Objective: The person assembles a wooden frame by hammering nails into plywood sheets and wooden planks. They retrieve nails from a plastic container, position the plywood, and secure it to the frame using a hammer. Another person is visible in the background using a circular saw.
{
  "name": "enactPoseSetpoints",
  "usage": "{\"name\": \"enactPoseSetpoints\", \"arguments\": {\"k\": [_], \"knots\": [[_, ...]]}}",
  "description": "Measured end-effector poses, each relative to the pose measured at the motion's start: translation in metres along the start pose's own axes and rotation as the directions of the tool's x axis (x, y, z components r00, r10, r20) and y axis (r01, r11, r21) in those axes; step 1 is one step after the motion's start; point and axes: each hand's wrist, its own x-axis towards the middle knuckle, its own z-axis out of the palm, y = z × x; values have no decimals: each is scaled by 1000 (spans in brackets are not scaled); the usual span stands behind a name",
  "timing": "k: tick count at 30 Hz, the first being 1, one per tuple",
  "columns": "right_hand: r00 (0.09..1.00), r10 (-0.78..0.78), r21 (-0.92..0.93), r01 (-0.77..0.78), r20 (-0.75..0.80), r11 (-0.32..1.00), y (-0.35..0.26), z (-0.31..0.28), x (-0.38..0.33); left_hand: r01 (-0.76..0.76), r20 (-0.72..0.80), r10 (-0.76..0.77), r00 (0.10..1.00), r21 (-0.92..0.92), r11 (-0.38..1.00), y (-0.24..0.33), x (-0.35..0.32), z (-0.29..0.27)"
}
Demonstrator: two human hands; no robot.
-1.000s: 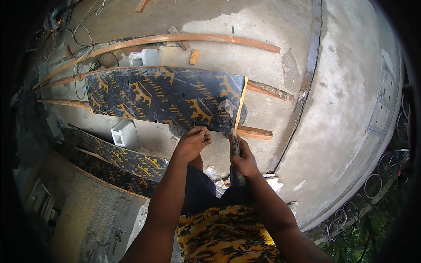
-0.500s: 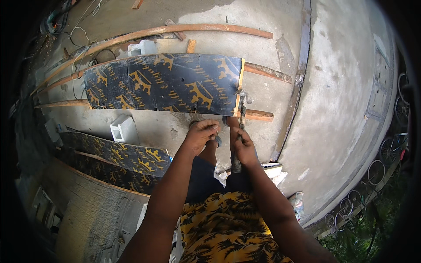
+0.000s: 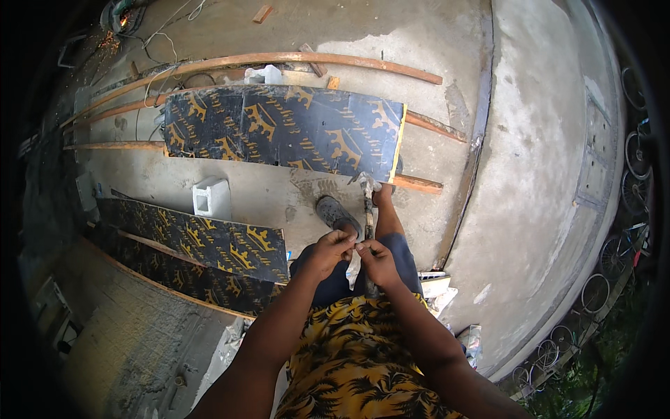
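Observation:
My left hand [image 3: 329, 254] is closed in a pinch, its fingertips meeting those of my right hand in front of my shorts. Whatever small thing lies between these fingertips is too small to make out. My right hand [image 3: 377, 262] is closed over the handle of a hammer [image 3: 368, 209], whose head points away from me. Beyond the hammer head lies a long black panel [image 3: 279, 133] with yellow crown prints. Its right end is close to the hammer head.
Wooden beams [image 3: 412, 184] run under the panel, with a long bent batten [image 3: 293, 58] behind. A hollow concrete block [image 3: 211, 198] stands left of my foot. Two more printed panels [image 3: 188, 237] lie at the left. Sparks [image 3: 108, 43] fly at the far left; bicycles [image 3: 597, 293] stand at the right.
My right hand has moved in toward my left, bringing the hammer slightly left and nearer me. Both hands are lower, fingertips together. My left shoe now shows fully in front of me.

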Motion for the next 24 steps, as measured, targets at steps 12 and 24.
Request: {"name": "enactPoseSetpoints", "arguments": {"k": [12,24], "knots": [[995,-23,-370,58,100,927,-15,-10,-26,-91,-4,149,989,777,623,12,-46,9],[965,145,-486,-21,217,873,-53,-143,-16,-362,383,427,819,923,-132,-1,7,143]]}}
